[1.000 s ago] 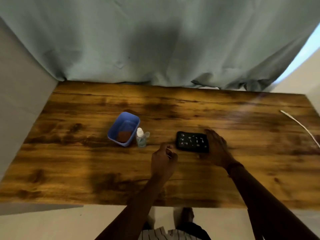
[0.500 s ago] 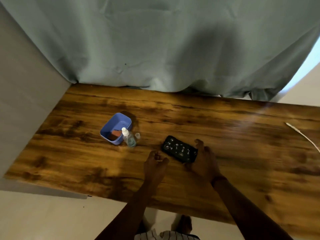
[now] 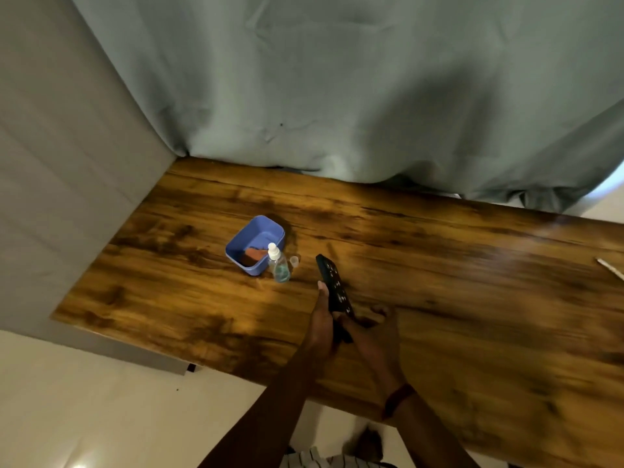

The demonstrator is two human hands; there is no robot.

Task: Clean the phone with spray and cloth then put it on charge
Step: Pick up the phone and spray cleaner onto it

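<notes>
Head view
Phone (image 3: 334,287): dark, lifted off the wooden table (image 3: 472,282), tilted on edge, its near end held between both hands.
Left hand (image 3: 322,324): closed along the phone's left side, thumb stretched up the edge.
Right hand (image 3: 373,332): wrapped on the phone's near end from the right; a dark band sits on its wrist.
Spray bottle (image 3: 279,264): upright, clear with a white top, left of the phone, touching the blue tub.
Bottle cap (image 3: 294,260): small, clear, just right of the bottle.
Blue tub (image 3: 266,228): far-left of the bottle, an orange-brown cloth (image 3: 255,255) inside.
Charging cable (image 3: 609,268): white, at the far right edge, well apart from the phone.
Backdrop: grey-green curtain (image 3: 337,96) behind the table.
</notes>
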